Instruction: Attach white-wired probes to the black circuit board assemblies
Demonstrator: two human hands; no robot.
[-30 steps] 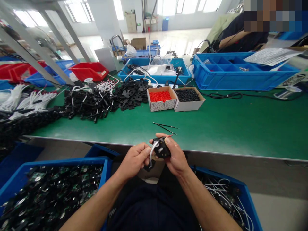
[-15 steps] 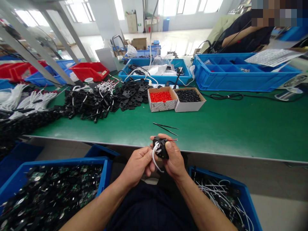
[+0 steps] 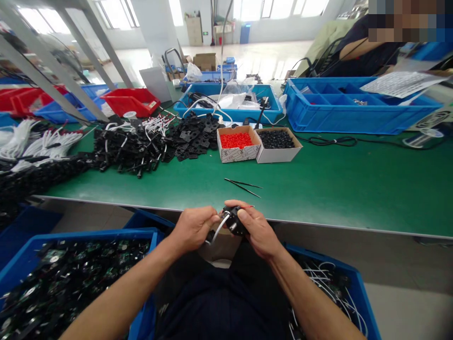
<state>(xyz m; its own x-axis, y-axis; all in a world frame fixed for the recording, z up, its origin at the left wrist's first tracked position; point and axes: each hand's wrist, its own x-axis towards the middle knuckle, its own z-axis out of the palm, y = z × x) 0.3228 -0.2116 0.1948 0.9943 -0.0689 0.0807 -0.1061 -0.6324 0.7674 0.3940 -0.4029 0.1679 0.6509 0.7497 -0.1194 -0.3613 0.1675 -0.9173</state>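
Note:
Over the table's front edge, my right hand (image 3: 257,230) grips a small black plastic housing (image 3: 234,222), its thumb on the near face and fingers behind. A short white cable (image 3: 221,228) comes out of the housing and bends down to the left. Thin red wire (image 3: 249,206) sticks out at the housing's top. My left hand (image 3: 196,227) is closed at the housing's left side, apparently on the white cable; its fingertips partly hide the grip. A dark cable end (image 3: 210,237) shows below those fingers. Black tweezers (image 3: 243,187) lie on the green table (image 3: 339,184) beyond my hands.
Small boxes hold red parts (image 3: 236,140) and black parts (image 3: 276,139). Black cabled pieces (image 3: 129,148) and flat black plates (image 3: 194,137) are heaped leftward. Blue bins (image 3: 155,241) (image 3: 364,288) flank my lap. A divided blue crate (image 3: 354,118) stands at back right; a person sits behind it.
My left hand has moved left and slightly up, away from the housing's front. The white cable's free end has swung left with it. The housing stays in my right hand, slightly tilted.

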